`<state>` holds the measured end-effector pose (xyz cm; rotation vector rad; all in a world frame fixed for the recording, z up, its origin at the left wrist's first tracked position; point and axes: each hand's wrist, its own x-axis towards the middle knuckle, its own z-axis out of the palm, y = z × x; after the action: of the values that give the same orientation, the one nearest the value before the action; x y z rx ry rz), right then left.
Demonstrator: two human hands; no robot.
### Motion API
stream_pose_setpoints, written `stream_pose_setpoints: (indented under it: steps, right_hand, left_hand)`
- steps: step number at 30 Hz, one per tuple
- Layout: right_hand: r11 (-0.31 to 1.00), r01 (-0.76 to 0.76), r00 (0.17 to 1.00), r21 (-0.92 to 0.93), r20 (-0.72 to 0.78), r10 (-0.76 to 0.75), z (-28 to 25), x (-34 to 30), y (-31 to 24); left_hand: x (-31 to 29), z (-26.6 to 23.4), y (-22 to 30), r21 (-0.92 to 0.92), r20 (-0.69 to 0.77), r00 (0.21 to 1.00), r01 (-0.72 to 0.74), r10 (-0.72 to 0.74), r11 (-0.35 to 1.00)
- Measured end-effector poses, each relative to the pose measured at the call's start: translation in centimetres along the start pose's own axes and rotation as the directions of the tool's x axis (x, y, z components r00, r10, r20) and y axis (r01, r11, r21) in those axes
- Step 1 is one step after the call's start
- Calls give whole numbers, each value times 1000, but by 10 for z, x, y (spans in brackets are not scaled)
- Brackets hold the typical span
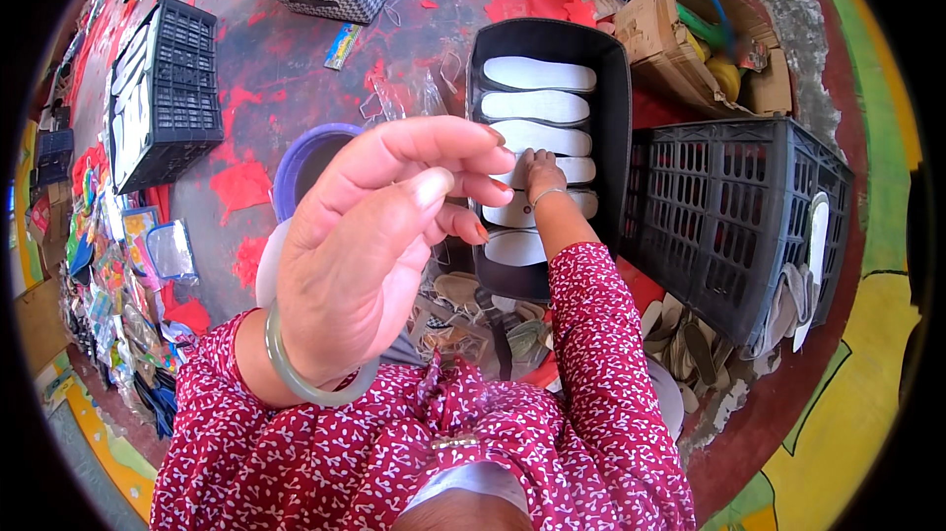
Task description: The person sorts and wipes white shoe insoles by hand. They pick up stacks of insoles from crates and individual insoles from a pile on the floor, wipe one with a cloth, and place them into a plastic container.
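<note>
— What is the right hand [540, 172] doing?

— It reaches into the black bin [617, 107], fingers flat on a white insole [537, 208] in the row there; palm pressing rather than clenched, so it grips nothing outright.

— And the left hand [379, 235]?

— Raised close to the camera, thumb and fingers loosely curled toward each other, nothing visible between them. A pale green bangle [296, 378] circles its wrist.

— What surrounds them?

— Just right of the pressing hand stands a black slatted crate [734, 216]; beneath the wrist lies a heap of loose soles [690, 344]; behind the raised hand sits a purple tub [301, 157].
</note>
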<state>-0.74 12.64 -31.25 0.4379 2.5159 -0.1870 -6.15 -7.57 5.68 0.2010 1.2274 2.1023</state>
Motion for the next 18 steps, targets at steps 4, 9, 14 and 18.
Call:
stream_pose_setpoints:
  steps: [4,9,14,18]
  right_hand:
    - [1000,-2,998,8,-70,2,11,-2,4]
    - [1000,-11,997,1,-71,11,18,1,5]
    - [1000,-3,1000,17,-31,4,16,2,0]
    - [997,-19,1000,69,10,19,16,2,-1]
  left_hand:
    - [0,1,-1,-10,10,1000,2,-1,1000]
    - [1,2,-2,9,14,1000,8,-8,1000]
    - [0,5,-4,13,19,1000,10,-11,1000]
    - [-2,8,-9,-24,65,998,17,-15,1000]
